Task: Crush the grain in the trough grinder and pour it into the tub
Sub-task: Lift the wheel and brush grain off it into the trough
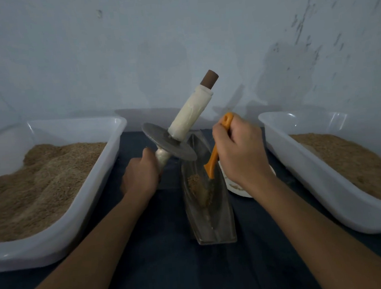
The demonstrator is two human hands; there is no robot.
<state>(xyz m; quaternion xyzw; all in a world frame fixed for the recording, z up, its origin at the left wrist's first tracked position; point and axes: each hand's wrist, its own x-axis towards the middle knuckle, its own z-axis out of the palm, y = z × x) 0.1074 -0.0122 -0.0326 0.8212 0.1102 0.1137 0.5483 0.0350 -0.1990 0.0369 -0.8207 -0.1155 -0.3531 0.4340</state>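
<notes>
Much of the white plate (pixel 238 189) lies hidden behind the right hand (pixel 240 154) and wrist, so only its near rim shows beside the trough grinder (pixel 209 213). The working end of the orange brush (pixel 213 160) is dim and hard to make out where it dips into the trough. The left tub (pixel 80 198) and the right tub (pixel 324 179) are both cut off by the frame edges.

The trough grinder is a narrow, boat-shaped metal channel standing on the dark surface (pixel 167 271) between the two tubs, with a small heap of brownish grain (pixel 197 185) on its inner slope. The left hand (pixel 139 175) is closed around the lower handle of the grinding wheel (pixel 169 143), holding the flat metal disc tilted above the trough's far end, its pale wrapped upper handle pointing up and right. The right hand is closed around the brush handle. Both tubs hold tan grain. No writing can be read.
</notes>
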